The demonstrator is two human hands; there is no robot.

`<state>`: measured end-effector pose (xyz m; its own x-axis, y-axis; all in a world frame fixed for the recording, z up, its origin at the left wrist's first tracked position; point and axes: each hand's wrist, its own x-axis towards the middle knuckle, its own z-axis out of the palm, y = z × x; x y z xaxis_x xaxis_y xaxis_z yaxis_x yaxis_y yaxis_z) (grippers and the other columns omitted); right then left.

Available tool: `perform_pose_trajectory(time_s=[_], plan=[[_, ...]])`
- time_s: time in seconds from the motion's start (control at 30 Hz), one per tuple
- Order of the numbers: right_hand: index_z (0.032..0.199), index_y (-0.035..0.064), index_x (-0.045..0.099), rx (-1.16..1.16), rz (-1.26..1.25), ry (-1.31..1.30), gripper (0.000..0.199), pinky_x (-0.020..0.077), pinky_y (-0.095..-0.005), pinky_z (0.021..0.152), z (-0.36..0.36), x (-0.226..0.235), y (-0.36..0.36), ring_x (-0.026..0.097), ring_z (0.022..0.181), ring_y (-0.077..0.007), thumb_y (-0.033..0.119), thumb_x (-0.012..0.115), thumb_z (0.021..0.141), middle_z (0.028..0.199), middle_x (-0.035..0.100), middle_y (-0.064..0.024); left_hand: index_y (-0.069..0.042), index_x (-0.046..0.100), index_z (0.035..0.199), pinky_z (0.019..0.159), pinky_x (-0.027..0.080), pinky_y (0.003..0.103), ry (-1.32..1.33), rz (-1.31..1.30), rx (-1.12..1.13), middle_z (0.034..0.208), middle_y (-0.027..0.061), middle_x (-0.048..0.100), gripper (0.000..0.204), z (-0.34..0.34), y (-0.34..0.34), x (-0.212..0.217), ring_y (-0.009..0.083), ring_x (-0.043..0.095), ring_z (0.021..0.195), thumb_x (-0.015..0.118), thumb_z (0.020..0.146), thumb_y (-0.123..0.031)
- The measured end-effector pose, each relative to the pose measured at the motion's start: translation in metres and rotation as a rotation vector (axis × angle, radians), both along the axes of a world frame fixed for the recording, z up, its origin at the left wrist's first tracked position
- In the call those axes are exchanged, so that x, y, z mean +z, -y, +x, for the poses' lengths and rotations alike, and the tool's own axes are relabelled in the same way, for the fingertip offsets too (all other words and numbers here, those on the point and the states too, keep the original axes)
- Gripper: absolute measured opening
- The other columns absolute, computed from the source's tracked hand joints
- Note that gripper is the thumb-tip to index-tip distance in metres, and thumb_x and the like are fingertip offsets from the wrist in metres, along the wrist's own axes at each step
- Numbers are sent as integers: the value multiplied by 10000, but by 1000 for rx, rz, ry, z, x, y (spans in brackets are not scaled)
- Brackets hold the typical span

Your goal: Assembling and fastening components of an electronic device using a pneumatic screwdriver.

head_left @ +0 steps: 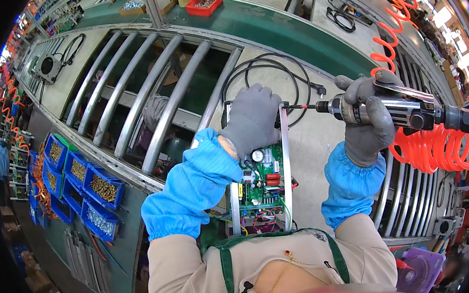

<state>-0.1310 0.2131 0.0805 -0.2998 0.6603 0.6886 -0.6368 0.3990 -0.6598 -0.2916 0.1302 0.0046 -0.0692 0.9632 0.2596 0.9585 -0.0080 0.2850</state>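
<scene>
My right hand (368, 115), in a grey glove, is closed around a silver pneumatic screwdriver (408, 112). The tool lies level, and its red-banded bit (304, 106) points left, at the upper right corner of a metal-framed unit (287, 170). Inside that frame sits a green circuit board (259, 186) with red and black parts and several wires. Over the far end of the unit rests my gloved left hand (254, 117), bent over its top; the fingertips and whatever they grip are hidden. Blue sleeve covers reach up both forearms.
A black cable (294, 67) lies coiled beyond the unit. Metal rollers (159, 97) run to the left, with blue bins of screws (104, 188) nearer me. An orange coiled air hose (444, 146) hangs at the right. A red tray (204, 3) stands on the far green belt.
</scene>
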Motion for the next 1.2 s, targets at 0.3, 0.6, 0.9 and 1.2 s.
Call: perform_pose_trajectory(time_s=[0.3,0.6,0.9,1.2], plan=[[1084,-7,463,3,68,81,418,526,-480,744,-12,2,12,575,596,-197,49,586,688,625,540,-79,-81,630,890,768,445,384,27,91,-2,821,82,557,409,-1,-2,-7,262,553,853,747,548,-275],[1174,13,500,-58,115,191,471,484,-415,651,-34,8,24,474,526,-170,75,539,709,585,453,-38,-82,619,859,738,431,362,-9,20,6,823,74,556,397,0,0,-4,250,551,854,754,550,-292],[1118,-23,482,129,109,142,390,523,-420,698,-33,7,15,555,592,-182,-4,546,733,657,540,-82,-81,620,886,757,426,344,-43,-71,19,868,77,557,397,3,-1,-1,233,542,903,740,583,-306],[1052,-40,497,-105,-115,352,332,454,-263,555,-54,23,8,522,526,-152,98,576,761,685,561,-127,-84,635,861,740,434,339,-30,-67,15,851,75,563,350,5,-2,-4,238,548,880,727,594,-290]])
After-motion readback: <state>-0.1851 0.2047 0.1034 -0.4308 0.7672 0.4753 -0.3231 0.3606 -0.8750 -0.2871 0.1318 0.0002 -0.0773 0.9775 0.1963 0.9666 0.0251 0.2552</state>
